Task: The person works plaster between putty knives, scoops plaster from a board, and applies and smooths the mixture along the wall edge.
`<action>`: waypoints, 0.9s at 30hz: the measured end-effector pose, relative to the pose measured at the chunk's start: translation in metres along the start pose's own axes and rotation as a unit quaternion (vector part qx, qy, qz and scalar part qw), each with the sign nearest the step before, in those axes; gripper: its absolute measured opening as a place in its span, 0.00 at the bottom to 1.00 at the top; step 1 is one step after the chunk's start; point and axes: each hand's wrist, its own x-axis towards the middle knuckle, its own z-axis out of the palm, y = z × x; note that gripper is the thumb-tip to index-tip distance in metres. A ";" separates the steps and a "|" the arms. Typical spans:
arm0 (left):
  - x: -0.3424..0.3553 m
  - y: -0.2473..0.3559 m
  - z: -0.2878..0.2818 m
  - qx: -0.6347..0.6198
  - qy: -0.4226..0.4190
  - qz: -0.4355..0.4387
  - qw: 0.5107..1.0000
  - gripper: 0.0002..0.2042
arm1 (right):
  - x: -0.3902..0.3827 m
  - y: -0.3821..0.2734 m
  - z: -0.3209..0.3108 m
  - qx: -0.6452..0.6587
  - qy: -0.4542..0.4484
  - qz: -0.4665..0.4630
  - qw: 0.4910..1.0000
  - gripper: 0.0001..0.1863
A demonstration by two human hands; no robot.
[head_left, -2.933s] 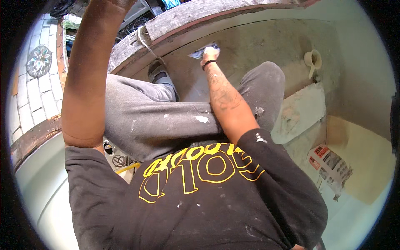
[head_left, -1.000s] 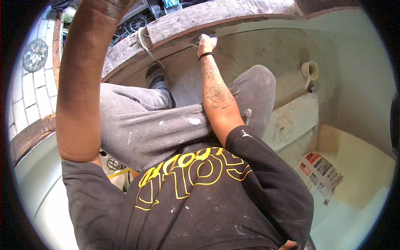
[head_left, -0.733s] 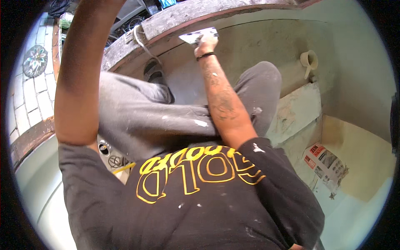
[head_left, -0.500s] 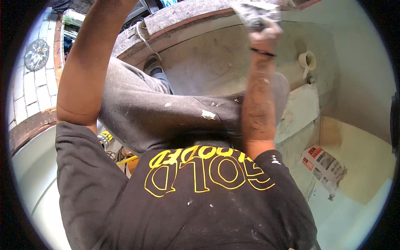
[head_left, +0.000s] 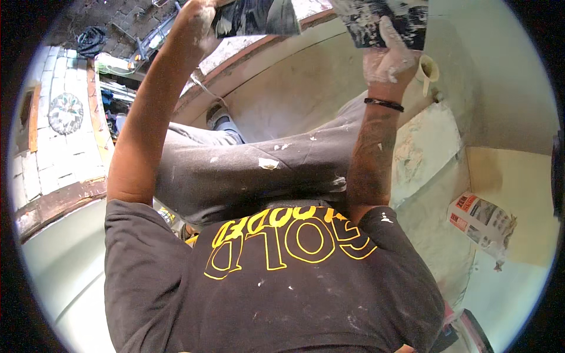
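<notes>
My left hand [head_left: 203, 26], white with smears, is raised at the top of the view and grips the edge of a flat dark plate [head_left: 256, 19] streaked with grey. My right hand [head_left: 389, 63], also coated in white, holds another flat black plate [head_left: 368, 26] blotched with white paste, its thumb lying along the surface. Both plates run up to the top edge, so their far ends are cut off. A gap separates the two. Just right of my right hand is a cream-coloured scoop or cup with a handle [head_left: 428, 69].
My bent leg [head_left: 253, 170] in grey trousers crosses the middle. A pale sheet [head_left: 426, 147] and a torn printed paper bag [head_left: 482, 220] lie to the right. A worn ledge [head_left: 265, 53] curves behind, with a cord [head_left: 206, 88] over it. White bricks [head_left: 50, 159] line the left.
My left hand has come into view with a dark plate. My right hand has moved slightly right and down, and its plate now faces up with black and white showing.
</notes>
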 end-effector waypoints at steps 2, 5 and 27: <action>0.001 -0.003 -0.006 -0.006 -0.026 -0.002 1.000 0.14 | -0.007 0.001 0.005 -0.011 -0.005 0.007 1.000 0.22; 0.003 -0.007 -0.013 0.018 -0.019 0.004 1.000 0.15 | -0.018 0.002 0.013 -0.264 -0.053 -0.082 0.960 0.26; 0.003 -0.024 -0.021 -0.011 0.063 -0.002 0.998 0.06 | -0.037 0.066 0.027 -0.400 -0.318 -0.120 0.851 0.36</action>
